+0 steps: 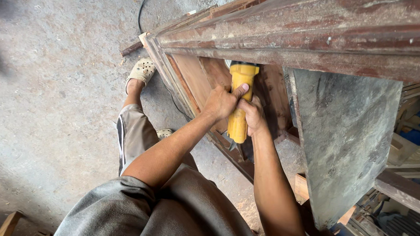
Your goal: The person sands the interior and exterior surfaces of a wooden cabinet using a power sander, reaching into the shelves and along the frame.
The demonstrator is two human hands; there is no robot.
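A yellow hand-held power tool (241, 86), shaped like a grinder or sander, points its head at a reddish-brown wooden panel (193, 75) that leans on edge. My left hand (220, 102) grips the tool's body from the left, thumb laid across it. My right hand (253, 116) wraps the lower handle from the right. The tool's working head is hidden under the dusty moulded frame (317, 37) above. Sawdust covers the wood.
A grey slab-like board (346, 138) stands right of my hands. My legs and beige perforated clogs (141, 70) stand on the concrete floor (55, 102). A black cable (141, 11) runs across the floor. Stacked timber and scraps (405, 178) lie at right.
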